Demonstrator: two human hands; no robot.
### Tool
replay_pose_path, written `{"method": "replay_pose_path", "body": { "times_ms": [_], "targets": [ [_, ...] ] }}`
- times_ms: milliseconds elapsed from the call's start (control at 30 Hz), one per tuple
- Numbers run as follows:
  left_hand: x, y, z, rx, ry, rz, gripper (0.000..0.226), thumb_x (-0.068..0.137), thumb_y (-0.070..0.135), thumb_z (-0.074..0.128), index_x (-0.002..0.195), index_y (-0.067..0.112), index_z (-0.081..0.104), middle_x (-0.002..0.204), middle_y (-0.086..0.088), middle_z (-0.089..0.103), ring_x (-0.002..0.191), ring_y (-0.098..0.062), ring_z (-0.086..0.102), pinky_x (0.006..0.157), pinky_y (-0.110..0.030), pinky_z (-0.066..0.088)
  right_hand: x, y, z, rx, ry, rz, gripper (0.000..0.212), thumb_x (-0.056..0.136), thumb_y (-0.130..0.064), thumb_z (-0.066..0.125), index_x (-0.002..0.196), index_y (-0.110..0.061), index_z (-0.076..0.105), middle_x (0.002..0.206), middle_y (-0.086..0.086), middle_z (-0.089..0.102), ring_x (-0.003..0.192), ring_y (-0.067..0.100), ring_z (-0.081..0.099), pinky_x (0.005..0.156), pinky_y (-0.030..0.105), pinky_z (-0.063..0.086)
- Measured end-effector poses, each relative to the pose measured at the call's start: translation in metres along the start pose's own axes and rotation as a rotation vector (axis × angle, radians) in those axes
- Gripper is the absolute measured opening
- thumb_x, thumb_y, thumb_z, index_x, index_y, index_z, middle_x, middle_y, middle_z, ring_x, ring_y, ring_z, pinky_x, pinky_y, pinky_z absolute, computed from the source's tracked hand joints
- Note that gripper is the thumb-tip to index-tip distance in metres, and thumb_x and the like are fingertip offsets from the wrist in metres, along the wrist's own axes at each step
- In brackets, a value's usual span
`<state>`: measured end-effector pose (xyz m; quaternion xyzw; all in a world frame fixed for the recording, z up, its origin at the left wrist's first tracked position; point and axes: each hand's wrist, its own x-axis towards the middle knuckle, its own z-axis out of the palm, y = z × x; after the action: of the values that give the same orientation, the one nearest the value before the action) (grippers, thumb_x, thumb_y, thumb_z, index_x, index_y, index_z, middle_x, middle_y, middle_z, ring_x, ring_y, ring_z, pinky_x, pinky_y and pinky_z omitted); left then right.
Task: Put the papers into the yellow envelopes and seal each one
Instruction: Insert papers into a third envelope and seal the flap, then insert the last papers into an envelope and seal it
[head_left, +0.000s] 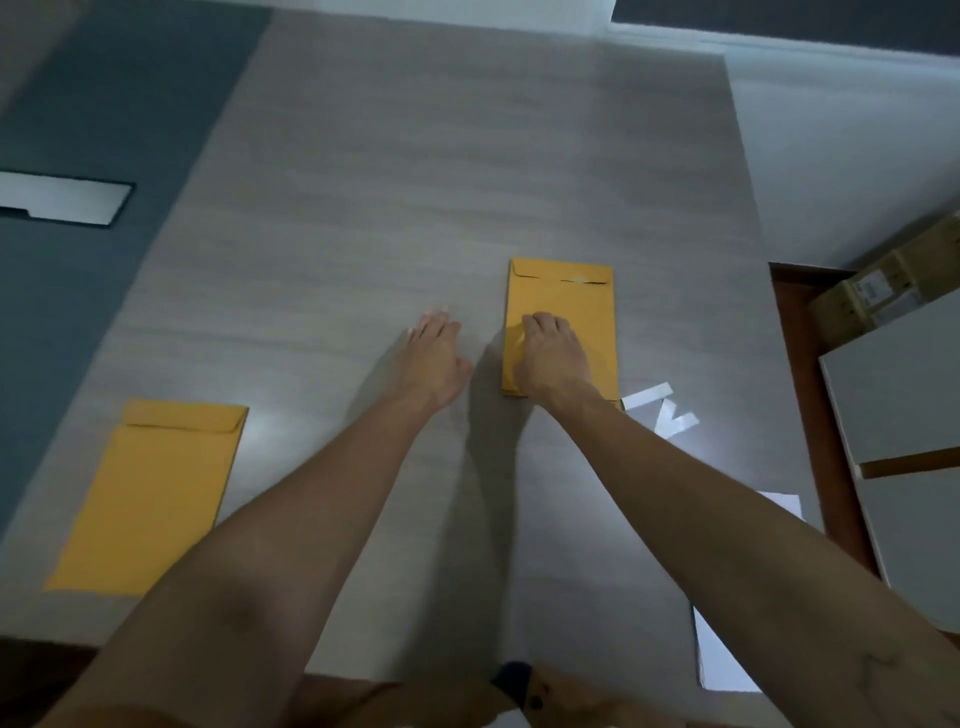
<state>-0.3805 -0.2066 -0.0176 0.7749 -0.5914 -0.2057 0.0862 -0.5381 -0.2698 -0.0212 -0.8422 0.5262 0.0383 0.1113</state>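
A yellow envelope (571, 301) lies flat in the middle of the grey table (363, 182), its flap folded down at the far end. My right hand (548, 358) rests on its lower left part, fingers bent and pressing on the paper. Just left of that envelope, my left hand (434, 358) lies on the bare tabletop with fingers stretched forward. A second yellow envelope (150, 493), flap down, lies at the near left. White paper (724, 654) sticks out from under my right forearm at the near right edge.
Two white peel-off strips (662, 408) lie crossed just right of the middle envelope. A cardboard box (883, 291) and white cabinets (904, 400) stand to the right of the table. A white sheet (62, 200) lies on the dark floor at the left.
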Motion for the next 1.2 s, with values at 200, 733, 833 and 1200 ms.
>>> {"method": "replay_pose_path", "body": {
  "times_ms": [200,733,833,1200],
  "targets": [
    [-0.07,-0.073,-0.014,-0.012,0.06,-0.165,0.062,0.094,0.027,0.055,0.149,0.01,0.031,0.162,-0.007,0.02,0.149,-0.023,0.014,0.119,-0.036,0.012,-0.031,-0.078,0.021,0.008,-0.04,-0.117,0.054,0.091,-0.011,0.047,0.143,-0.007,0.032,0.146,0.01,0.036,0.136,0.029,0.029,0.112,0.038,0.03],
    [-0.218,-0.247,0.001,-0.044,-0.026,-0.619,0.057,0.102,0.045,0.033,0.154,0.028,0.018,0.164,-0.007,-0.003,0.15,-0.032,0.0,0.118,-0.055,0.017,-0.099,-0.228,0.079,0.075,-0.192,-0.383,0.061,0.092,-0.026,0.05,0.146,-0.007,0.03,0.15,0.01,0.034,0.138,0.029,0.028,0.116,0.038,0.024],
    [-0.223,-0.231,0.013,-0.016,-0.008,-0.542,0.054,0.103,0.044,0.03,0.154,0.03,0.018,0.165,-0.004,-0.003,0.15,-0.03,0.0,0.118,-0.053,0.015,-0.105,-0.222,0.083,0.131,-0.133,-0.369,0.056,0.094,-0.027,0.048,0.144,-0.006,0.034,0.148,0.011,0.038,0.136,0.028,0.032,0.114,0.038,0.026],
    [-0.215,-0.129,0.057,0.145,0.107,-0.027,0.038,0.079,0.042,0.068,0.116,0.037,0.065,0.117,0.003,0.061,0.1,-0.025,0.058,0.075,-0.039,0.04,-0.116,-0.117,0.08,0.128,0.036,-0.137,0.051,0.091,-0.042,0.059,0.133,-0.013,0.051,0.125,0.011,0.055,0.117,0.032,0.047,0.097,0.042,0.041]
  ]
}}
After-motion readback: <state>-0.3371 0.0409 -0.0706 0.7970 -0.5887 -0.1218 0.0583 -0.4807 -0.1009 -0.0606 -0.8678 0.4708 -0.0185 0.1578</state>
